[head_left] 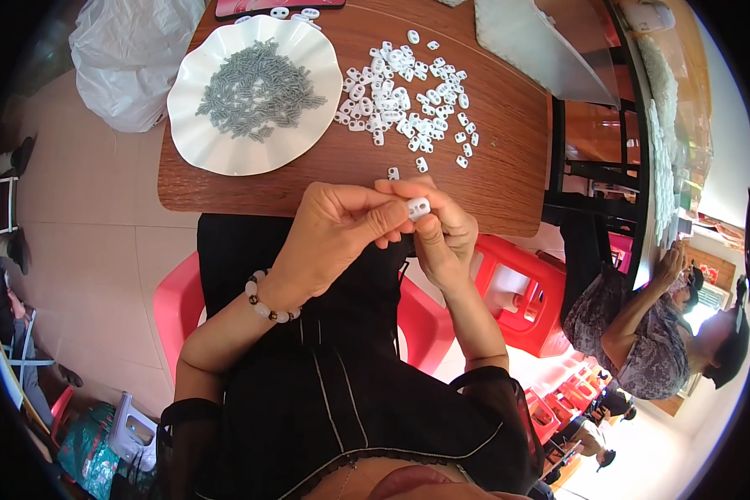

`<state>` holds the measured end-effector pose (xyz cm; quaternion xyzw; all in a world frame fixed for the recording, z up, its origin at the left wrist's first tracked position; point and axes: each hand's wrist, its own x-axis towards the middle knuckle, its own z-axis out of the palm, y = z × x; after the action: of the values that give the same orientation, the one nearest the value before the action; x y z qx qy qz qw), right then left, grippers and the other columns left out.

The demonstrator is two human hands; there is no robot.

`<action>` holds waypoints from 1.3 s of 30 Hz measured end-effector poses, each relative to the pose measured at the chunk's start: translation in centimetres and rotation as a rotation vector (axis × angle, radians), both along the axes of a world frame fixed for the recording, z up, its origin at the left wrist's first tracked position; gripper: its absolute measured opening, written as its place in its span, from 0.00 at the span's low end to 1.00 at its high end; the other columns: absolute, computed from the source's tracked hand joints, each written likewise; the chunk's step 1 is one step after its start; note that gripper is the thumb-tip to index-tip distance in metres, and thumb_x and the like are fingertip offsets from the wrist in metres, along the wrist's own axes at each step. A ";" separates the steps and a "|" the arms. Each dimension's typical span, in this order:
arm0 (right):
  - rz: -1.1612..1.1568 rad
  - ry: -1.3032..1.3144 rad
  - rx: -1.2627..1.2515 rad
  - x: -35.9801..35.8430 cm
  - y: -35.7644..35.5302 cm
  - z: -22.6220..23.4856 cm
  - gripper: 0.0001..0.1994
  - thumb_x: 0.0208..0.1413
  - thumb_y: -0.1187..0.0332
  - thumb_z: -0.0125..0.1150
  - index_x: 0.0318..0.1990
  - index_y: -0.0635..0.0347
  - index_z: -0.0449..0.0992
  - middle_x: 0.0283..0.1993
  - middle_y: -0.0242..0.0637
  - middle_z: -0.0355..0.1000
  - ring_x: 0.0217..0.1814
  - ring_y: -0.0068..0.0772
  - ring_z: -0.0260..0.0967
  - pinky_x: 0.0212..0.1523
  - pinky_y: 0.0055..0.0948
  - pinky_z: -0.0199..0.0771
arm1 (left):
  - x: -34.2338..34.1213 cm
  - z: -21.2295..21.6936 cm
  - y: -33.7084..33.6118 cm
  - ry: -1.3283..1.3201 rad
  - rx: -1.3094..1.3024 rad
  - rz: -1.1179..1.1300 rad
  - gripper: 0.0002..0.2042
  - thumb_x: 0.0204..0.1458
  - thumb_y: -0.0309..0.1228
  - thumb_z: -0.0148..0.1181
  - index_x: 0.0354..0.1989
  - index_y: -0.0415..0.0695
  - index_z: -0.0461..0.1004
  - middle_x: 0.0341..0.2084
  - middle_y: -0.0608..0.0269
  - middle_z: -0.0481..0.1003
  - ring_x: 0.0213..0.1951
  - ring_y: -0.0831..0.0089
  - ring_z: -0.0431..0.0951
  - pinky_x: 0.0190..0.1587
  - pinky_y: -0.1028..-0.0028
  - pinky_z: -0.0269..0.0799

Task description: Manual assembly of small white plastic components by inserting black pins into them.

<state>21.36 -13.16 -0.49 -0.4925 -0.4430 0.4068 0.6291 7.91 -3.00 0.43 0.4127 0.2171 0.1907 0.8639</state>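
Both my hands meet just off the table's near edge, around one small white plastic piece with two holes [418, 208]. My left hand [346, 229], with a bead bracelet at the wrist, has thumb and forefinger pinched at the piece's left side; whether a spring or pin sits in that pinch is hidden. My right hand [448, 237] grips the white piece between thumb and fingers. Beyond them lies a loose pile of similar white pieces [387, 98]. A white wavy-rimmed plate [193, 142] to the left holds a heap of small grey metal springs or pins [258, 87].
The brown wooden table [508, 179] ends just before my lap. A white plastic bag [133, 58] is at the far left, a pink-edged tray [267, 7] at the back. Red plastic stools [521, 292] stand at right, where another person [642, 333] works at a neighbouring table.
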 end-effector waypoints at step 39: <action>-0.177 0.012 0.045 2.5 1.0 -2.1 0.16 0.61 0.65 0.52 0.48 0.71 0.72 0.48 0.48 0.72 0.42 0.26 0.70 0.42 0.25 0.74 | 4.3 -2.2 0.2 0.041 0.070 0.047 0.09 0.54 0.30 0.60 0.36 0.36 0.78 0.26 0.65 0.77 0.25 0.84 0.71 0.31 0.84 0.68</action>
<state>23.88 -12.16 -2.57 -0.5131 -0.4029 0.3424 0.6762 12.21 -2.77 -1.78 0.4413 0.2373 0.2100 0.8395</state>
